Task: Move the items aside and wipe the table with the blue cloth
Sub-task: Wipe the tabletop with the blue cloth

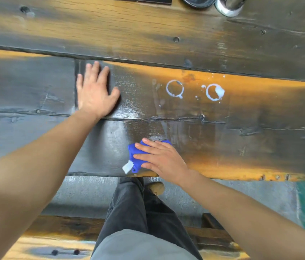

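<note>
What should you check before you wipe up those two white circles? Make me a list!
1. Blue cloth under the right hand: ok, palm pressed flat on it near the table's front edge.
2. White rings not wiped yet: not ok, both wet marks remain, beyond the cloth.
3. Path from cloth to rings free: ok, only bare table between.
4. Left hand out of the way: ok, flat on the wood, left of the rings.
5. Items moved aside: ok, metal cup and the rest sit at the far edge.
6. Cloth clean enough: cannot tell.
</note>
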